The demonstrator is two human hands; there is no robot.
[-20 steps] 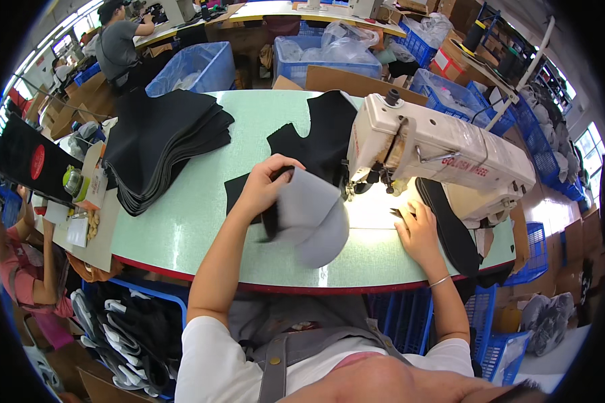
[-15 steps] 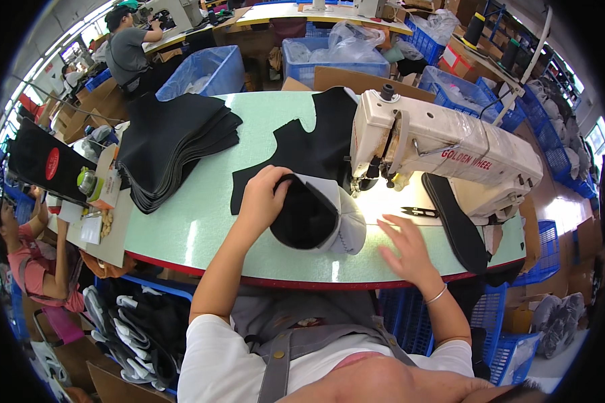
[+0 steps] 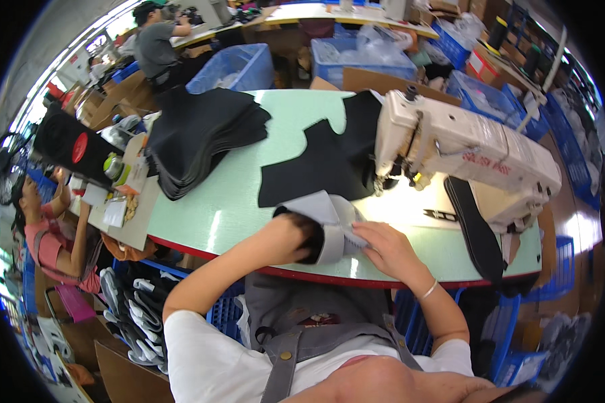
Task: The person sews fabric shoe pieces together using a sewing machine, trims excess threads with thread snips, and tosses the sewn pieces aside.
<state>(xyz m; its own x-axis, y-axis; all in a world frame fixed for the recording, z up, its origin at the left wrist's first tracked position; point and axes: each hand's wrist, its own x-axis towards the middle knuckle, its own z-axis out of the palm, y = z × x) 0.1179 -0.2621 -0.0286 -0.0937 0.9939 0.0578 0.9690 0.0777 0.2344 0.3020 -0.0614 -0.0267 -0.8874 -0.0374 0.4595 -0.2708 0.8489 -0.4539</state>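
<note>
A sewn boot-shaft-like fabric piece (image 3: pixel 329 216), grey outside with a dark lining, lies at the table's near edge. My left hand (image 3: pixel 281 240) reaches into its opening, and the fingers are hidden inside. On the piece's right side, my right hand (image 3: pixel 388 250) grips the grey fabric, thumb below and fingers on top. Just beyond lies a flat black cut piece (image 3: pixel 309 164), running under the white sewing machine (image 3: pixel 464 151). Black thread snips (image 3: pixel 440 215) and a black sole-shaped piece (image 3: pixel 476 232) rest to the right of my right hand.
A tall stack of black cut pieces (image 3: pixel 198 138) stands at the table's left. Beyond it is a side table with a green-lidded jar (image 3: pixel 116 168), where a person in pink (image 3: pixel 54 242) sits. Below, a blue crate holds black and grey pieces (image 3: pixel 138 316).
My left hand has gone from the rim into the opening. The piece has turned and come nearer the edge. My right hand, apart from it before, now holds its side.
</note>
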